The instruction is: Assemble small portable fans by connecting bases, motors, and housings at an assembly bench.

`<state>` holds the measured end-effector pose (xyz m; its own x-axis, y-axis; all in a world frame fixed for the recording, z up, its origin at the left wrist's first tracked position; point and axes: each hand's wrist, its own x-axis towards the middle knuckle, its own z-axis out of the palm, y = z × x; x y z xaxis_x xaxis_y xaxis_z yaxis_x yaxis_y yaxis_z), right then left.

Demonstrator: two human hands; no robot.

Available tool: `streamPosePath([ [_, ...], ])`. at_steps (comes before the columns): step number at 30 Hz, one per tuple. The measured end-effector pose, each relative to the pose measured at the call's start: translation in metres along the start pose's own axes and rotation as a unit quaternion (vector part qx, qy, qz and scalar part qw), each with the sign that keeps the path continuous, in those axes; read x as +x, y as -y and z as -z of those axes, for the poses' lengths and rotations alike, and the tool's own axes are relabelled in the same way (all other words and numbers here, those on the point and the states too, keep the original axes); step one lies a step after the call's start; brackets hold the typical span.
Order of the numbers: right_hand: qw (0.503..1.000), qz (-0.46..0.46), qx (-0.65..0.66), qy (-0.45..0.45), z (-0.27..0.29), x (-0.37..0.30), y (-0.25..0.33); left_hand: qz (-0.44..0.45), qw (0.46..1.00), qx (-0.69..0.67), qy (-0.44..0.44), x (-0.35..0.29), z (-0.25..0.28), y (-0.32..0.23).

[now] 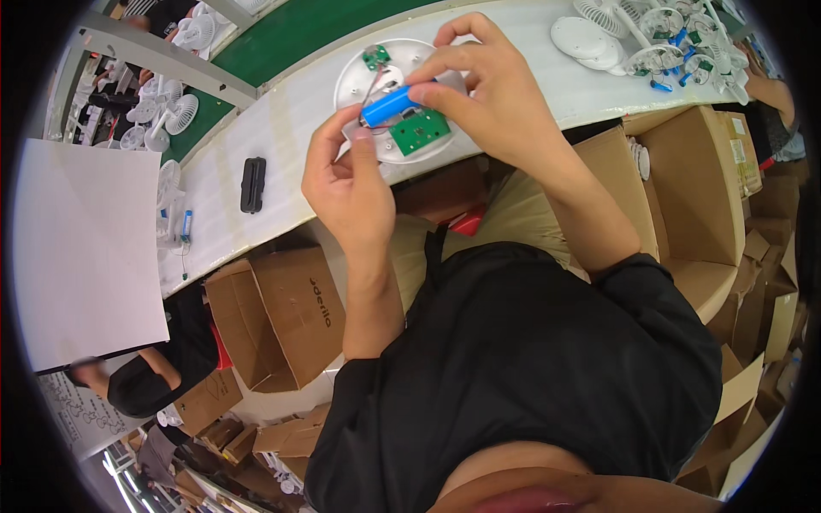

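Observation:
Between my two hands is a blue cylindrical battery (pixel 389 106), held slantwise over a round white fan base (pixel 346 79). My left hand (pixel 351 171) pinches its lower left end between thumb and fingers. Thumb and forefinger of my right hand (pixel 483 90) close on the upper right end, hiding it. A green circuit board (pixel 419 132) lies in the base just below the battery. Near the base's far edge sits a smaller green board (pixel 375 57), with thin wires running from it toward the battery.
A black oblong case (pixel 252 185) lies on the white table (pixel 291 120) to the left. White fan parts with blue batteries (pixel 663 51) crowd the far right. Open cardboard boxes (pixel 278 321) stand below the table edge, another (pixel 693 197) at right. A white panel (pixel 90 256) rises at left.

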<state>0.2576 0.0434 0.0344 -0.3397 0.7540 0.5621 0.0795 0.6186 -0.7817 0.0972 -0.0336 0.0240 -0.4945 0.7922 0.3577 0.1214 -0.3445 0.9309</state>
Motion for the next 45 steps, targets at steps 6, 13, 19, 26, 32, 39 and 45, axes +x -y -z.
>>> streamPosePath([
  [6,0.988,-0.043,0.131,0.063,0.009,-0.003,-0.019,0.007,0.999,0.041,0.008,-0.008,-0.008,-0.002],
  [13,0.959,-0.108,0.226,0.136,0.042,0.008,-0.029,-0.028,0.998,0.030,0.036,-0.007,-0.027,-0.004],
  [19,0.984,-0.015,0.119,0.135,0.060,0.008,-0.036,-0.023,0.995,0.092,0.032,-0.007,-0.044,0.001],
  [26,0.981,-0.019,0.142,0.130,0.056,0.008,-0.041,-0.057,0.992,0.095,0.054,-0.004,-0.033,0.005],
  [32,0.970,-0.131,-0.133,-0.154,0.127,0.022,-0.134,-0.027,0.991,0.131,0.026,-0.002,-0.025,-0.001],
  [39,0.726,-0.223,-0.617,-0.206,0.174,0.034,-0.229,-0.029,0.994,0.100,0.028,0.004,-0.018,0.006],
  [45,0.808,-0.236,-0.513,-0.169,0.188,0.022,-0.216,-0.034,0.996,0.088,0.006,0.000,-0.015,0.013],
])
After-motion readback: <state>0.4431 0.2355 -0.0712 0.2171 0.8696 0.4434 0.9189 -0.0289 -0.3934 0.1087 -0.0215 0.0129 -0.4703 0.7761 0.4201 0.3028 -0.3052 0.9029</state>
